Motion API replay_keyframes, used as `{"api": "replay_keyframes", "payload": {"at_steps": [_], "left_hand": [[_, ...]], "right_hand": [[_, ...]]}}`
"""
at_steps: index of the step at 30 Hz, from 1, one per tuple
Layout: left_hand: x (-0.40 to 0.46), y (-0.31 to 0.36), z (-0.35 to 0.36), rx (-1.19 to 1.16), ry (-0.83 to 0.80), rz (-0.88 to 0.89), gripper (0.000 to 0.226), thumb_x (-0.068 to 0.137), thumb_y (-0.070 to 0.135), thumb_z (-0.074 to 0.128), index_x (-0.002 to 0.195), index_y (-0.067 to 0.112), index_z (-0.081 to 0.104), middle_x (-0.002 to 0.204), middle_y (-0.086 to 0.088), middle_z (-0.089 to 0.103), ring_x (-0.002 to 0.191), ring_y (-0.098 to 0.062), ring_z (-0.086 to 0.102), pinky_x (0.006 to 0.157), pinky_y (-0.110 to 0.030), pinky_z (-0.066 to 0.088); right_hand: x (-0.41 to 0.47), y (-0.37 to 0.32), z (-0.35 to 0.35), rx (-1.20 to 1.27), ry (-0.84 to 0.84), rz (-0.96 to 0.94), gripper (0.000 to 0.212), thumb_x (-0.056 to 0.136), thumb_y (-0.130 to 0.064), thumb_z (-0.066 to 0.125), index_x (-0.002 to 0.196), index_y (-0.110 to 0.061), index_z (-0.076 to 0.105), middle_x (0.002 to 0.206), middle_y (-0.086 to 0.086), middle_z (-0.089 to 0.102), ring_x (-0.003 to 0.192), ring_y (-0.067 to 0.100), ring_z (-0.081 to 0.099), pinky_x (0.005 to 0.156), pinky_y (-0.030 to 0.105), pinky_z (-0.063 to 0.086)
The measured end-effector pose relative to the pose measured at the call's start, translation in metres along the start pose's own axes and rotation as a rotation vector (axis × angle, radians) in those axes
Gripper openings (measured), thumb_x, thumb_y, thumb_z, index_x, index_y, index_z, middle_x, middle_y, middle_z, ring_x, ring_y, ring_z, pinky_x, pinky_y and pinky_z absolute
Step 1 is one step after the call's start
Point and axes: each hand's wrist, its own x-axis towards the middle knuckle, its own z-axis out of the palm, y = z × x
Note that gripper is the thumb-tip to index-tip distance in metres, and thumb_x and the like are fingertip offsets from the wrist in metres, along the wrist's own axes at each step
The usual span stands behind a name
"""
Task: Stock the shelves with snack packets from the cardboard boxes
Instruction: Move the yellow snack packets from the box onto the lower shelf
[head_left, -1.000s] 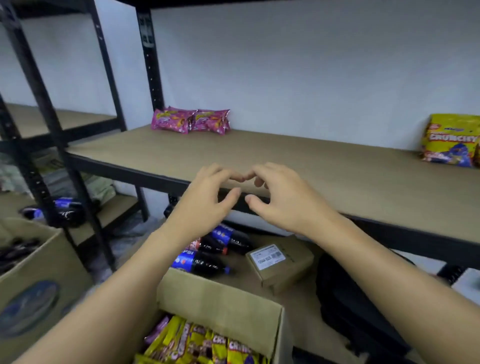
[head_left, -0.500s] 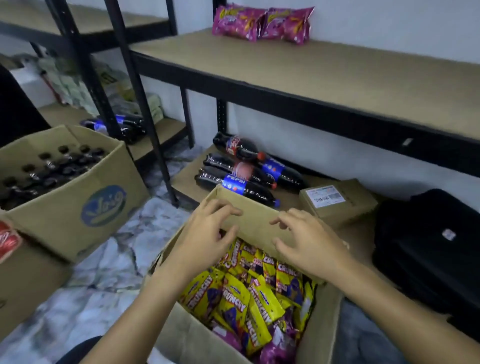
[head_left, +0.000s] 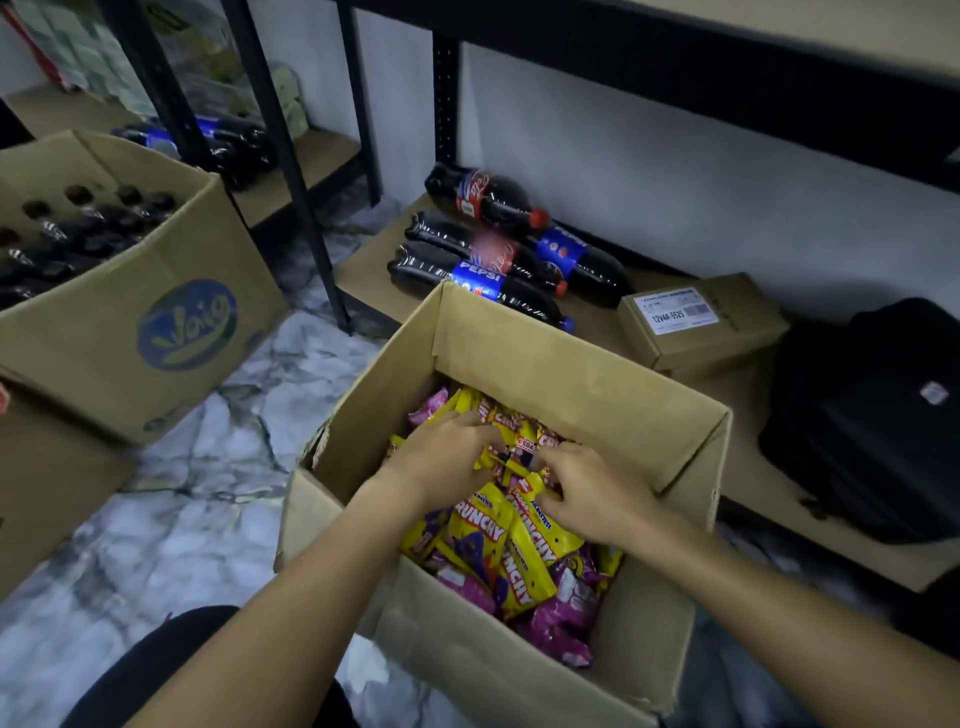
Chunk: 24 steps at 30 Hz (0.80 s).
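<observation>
We reach into the open cardboard box, left hand and right hand curling fingers onto yellow snack packets to gather them for shelving.

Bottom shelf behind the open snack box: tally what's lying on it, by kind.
Red-label cola bottles: 2
Blue-label Pepsi bottles: 2
Small labelled cardboard box: 1
Black bag: 1
Total: 6
</observation>
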Motion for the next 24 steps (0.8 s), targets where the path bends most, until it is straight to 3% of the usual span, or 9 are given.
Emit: {"api": "replay_keyframes", "payload": {"at_steps": [11, 17, 22, 24], "left_hand": [[0.014, -0.001, 0.029, 0.037, -0.363, -0.005, 0.047, 0.093, 0.016, 0.062, 0.137, 0.030, 0.051, 0.146, 0.001, 0.046, 0.130, -0.022, 0.048, 0.100, -0.038, 0.047], [0.017, -0.001, 0.031, 0.038, -0.377, 0.013, 0.032, 0.088, 0.008, 0.063, 0.115, 0.024, 0.058, 0.129, 0.000, 0.055, 0.114, -0.022, 0.053, 0.088, -0.036, 0.050], [0.020, -0.002, 0.032, 0.033, -0.437, -0.039, 0.016, 0.089, 0.006, 0.060, 0.099, 0.019, 0.058, 0.099, 0.002, 0.057, 0.083, -0.016, 0.053, 0.065, -0.025, 0.043], [0.021, -0.003, 0.032, 0.029, -0.455, -0.057, 0.018, 0.089, 0.003, 0.059, 0.099, 0.018, 0.059, 0.099, 0.002, 0.059, 0.081, -0.015, 0.054, 0.068, -0.026, 0.044]], "right_hand": [[0.006, -0.005, 0.030, -0.066, -0.225, 0.115, 0.040, 0.090, -0.046, 0.062, 0.121, -0.023, 0.057, 0.109, 0.000, 0.062, 0.103, 0.026, 0.061, 0.070, 0.034, 0.047], [0.007, -0.012, 0.041, -0.076, -0.303, 0.160, 0.048, 0.085, -0.055, 0.067, 0.116, -0.019, 0.060, 0.113, 0.003, 0.062, 0.103, 0.026, 0.061, 0.081, 0.038, 0.053], [0.004, -0.005, 0.042, -0.087, -0.339, 0.150, 0.052, 0.081, -0.060, 0.071, 0.110, -0.018, 0.064, 0.108, 0.002, 0.066, 0.097, 0.024, 0.063, 0.083, 0.042, 0.055], [0.005, -0.005, 0.043, -0.083, -0.335, 0.130, 0.053, 0.079, -0.061, 0.072, 0.109, -0.018, 0.064, 0.107, 0.002, 0.066, 0.096, 0.024, 0.063, 0.082, 0.042, 0.056]]}}
